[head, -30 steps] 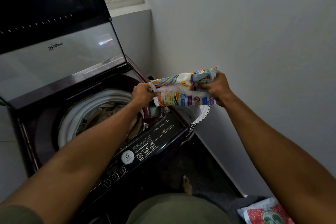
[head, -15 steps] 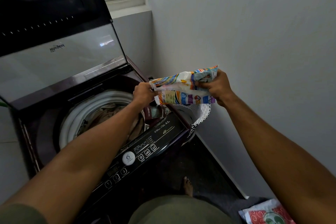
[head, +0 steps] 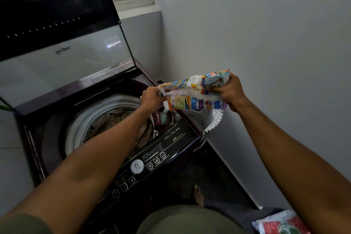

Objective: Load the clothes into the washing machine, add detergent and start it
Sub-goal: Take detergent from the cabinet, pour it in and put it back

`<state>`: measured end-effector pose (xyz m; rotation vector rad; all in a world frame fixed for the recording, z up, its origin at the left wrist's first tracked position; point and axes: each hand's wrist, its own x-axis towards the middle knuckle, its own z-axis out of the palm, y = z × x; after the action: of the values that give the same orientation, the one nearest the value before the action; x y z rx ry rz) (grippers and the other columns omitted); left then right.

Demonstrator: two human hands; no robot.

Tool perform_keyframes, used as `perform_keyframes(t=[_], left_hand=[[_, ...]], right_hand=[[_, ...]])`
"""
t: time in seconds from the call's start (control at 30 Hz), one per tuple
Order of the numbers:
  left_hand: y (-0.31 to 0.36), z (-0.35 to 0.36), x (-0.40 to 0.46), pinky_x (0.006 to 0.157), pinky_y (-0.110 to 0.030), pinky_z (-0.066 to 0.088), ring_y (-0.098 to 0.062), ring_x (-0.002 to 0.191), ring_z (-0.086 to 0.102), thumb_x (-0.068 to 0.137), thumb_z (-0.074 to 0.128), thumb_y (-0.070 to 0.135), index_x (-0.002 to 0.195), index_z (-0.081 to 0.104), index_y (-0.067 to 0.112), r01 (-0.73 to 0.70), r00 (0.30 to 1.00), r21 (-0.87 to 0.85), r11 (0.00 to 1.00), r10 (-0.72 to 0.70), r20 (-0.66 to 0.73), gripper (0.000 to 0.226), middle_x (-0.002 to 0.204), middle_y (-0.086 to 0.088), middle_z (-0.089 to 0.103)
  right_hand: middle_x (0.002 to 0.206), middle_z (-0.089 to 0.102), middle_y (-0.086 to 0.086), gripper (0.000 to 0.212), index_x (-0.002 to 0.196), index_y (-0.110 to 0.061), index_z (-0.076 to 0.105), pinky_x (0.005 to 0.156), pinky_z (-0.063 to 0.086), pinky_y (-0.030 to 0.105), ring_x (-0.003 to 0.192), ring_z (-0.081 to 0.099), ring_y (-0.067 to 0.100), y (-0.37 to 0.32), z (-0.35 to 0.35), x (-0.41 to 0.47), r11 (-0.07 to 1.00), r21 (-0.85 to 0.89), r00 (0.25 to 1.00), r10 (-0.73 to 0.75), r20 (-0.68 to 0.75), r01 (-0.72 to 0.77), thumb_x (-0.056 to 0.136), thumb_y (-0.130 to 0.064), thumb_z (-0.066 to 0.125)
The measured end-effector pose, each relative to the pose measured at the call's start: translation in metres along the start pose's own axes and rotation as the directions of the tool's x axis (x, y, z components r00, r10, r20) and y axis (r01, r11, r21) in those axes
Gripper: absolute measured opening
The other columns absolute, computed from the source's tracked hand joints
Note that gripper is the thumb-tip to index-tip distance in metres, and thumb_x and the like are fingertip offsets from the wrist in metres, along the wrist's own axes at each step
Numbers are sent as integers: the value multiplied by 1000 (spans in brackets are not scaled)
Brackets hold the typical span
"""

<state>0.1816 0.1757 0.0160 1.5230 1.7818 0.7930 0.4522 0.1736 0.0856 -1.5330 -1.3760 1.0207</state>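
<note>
A dark top-loading washing machine [head: 176, 138] stands with its glass lid [head: 62, 59] raised. Brownish clothes [head: 115, 118] lie inside the white-rimmed drum. A colourful detergent packet [head: 191, 95] lies sideways in the air over the machine's right rear corner, above the open detergent drawer [head: 164, 118]. My left hand [head: 152, 98] pinches the packet's left end. Its right end is gripped by my right hand [head: 230, 91].
The control panel [head: 144, 165] with a white dial and buttons runs along the machine's front. A white laundry basket [head: 214, 121] sits between the machine and the right wall. A red and white packet [head: 279, 224] lies on the dark floor, near a bare foot [head: 198, 194]. A window is behind the lid.
Both hands and the packet stay over the machine's right rear corner. The packet's right end has lifted very slightly; the view has shifted a little.
</note>
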Motion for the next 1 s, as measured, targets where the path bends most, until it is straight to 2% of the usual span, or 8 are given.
perform_keyframes(t=[0.1,0.2,0.33,0.43,0.53,0.73,0.87,1.0], left_hand=[[3,-3,-3,77,-23,55,-10,92,67,79,81,16,112,69,15,-15,1000,-90,996,17,26,35,102,3,72],[-1,-5,-4,82,-31,57,-11,96,67,77,83,16,117,63,20,-28,998,-128,991,34,49,45,105,4,71],[-4,-4,-5,77,-33,59,-11,80,67,81,80,19,106,74,14,-19,998,-37,999,21,61,26,98,-2,76],[-7,-3,-5,73,-32,59,-9,72,65,81,80,20,102,75,14,10,995,-28,1000,-7,102,23,94,-2,76],[-8,-5,-6,79,-38,60,-13,79,68,80,81,20,100,76,17,16,992,-36,999,-12,126,21,92,2,75],[-5,-11,-8,80,-35,60,-10,91,71,78,82,14,100,65,30,-30,991,-142,989,48,128,32,100,5,74],[-6,-9,-6,81,-35,60,-7,80,69,81,80,18,102,74,15,-25,988,-40,999,30,150,22,99,-1,76],[-7,-7,-4,81,-41,60,-14,83,71,80,80,24,101,75,16,0,986,-13,1000,2,170,22,95,1,76]], right_hand=[[101,75,6,54,106,-5,69,79,61,42,92,73,19,-2,-1,1,1000,-2,1000,10,18,-10,59,-20,93],[100,74,7,48,104,-5,69,78,61,39,91,73,20,-5,-2,3,1000,7,999,15,41,-15,62,-10,91],[100,75,8,47,106,-3,70,78,61,40,90,73,20,-8,-3,6,1000,-5,997,16,74,-16,64,-7,90],[100,75,9,47,106,-3,70,78,61,41,90,73,22,-8,-5,9,1000,-19,995,24,96,-23,64,-7,90],[100,75,10,48,106,-3,69,78,61,43,90,73,23,-8,-6,12,999,-21,993,38,109,-35,63,-5,90],[100,75,11,47,107,-4,70,79,61,47,91,73,25,-6,-7,16,998,-24,991,60,118,-58,65,-3,89],[99,75,10,45,107,-4,70,78,61,46,89,74,23,-8,-7,15,998,-21,991,57,117,-55,66,-4,88],[99,75,10,45,107,-4,69,78,61,47,89,74,23,-7,-10,15,999,-19,993,50,110,-49,66,-5,88]])
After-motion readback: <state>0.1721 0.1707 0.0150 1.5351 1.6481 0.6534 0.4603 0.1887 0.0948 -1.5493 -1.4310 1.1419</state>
